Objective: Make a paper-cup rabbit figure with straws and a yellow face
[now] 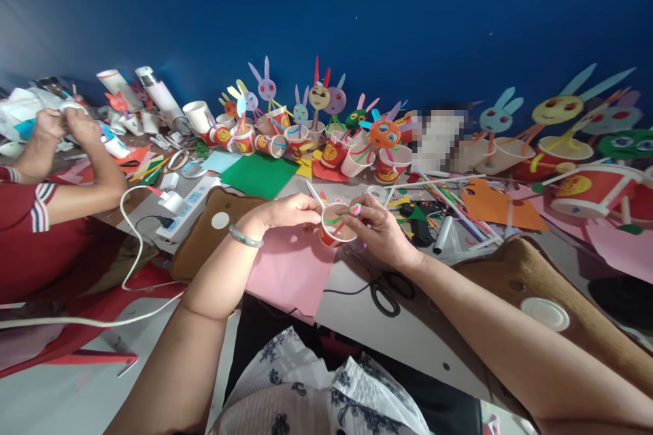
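A small red-and-white paper cup is held up above the table, its mouth tilted towards me. My left hand, with a bangle at the wrist, pinches the cup's left rim; a thin white stick rises beside its fingers. My right hand is at the right rim, its fingers closed on a thin coloured strip with a green and pink end. Narrow red and green pieces show inside the cup. Whether the right fingers also grip the rim, I cannot tell. Pink paper lies under the left hand.
Paper cups with rabbit-head figures line the back. Black-handled scissors, a marker and paper scraps lie to the right. On the left are a power strip, a brown cushion and another person's hands.
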